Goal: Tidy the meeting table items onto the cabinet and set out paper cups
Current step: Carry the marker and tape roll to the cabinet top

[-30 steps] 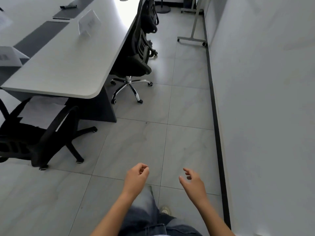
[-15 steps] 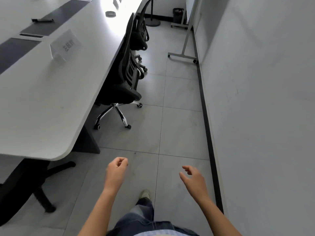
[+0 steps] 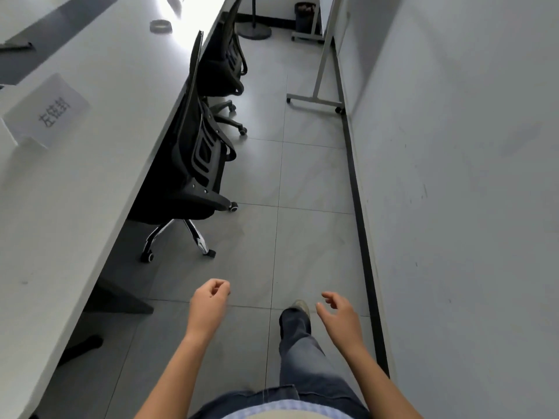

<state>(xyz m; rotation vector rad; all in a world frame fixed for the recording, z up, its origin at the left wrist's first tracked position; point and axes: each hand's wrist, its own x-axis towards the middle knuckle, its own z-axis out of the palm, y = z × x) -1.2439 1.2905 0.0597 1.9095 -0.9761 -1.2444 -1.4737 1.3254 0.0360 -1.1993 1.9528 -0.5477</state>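
Observation:
The long white meeting table (image 3: 99,164) runs along my left. On it stand a white folded name card (image 3: 48,111), a small dark round dish (image 3: 160,26) farther off and a black pen (image 3: 16,46) on a dark strip at the far left. My left hand (image 3: 208,303) hangs over the floor with fingers loosely curled, holding nothing. My right hand (image 3: 340,316) is also empty, fingers relaxed and slightly bent. Neither hand touches anything. No cabinet or paper cups show.
Two black office chairs (image 3: 196,164) are pushed in at the table's right side. A grey wall (image 3: 469,176) closes the right. A wheeled whiteboard stand (image 3: 317,92), a floor-stand base (image 3: 254,31) and a bin (image 3: 304,13) are at the far end of the tiled aisle.
I have walked forward along the aisle between table and wall; the name card and chairs have come closer. Both hands stay empty in front of me.

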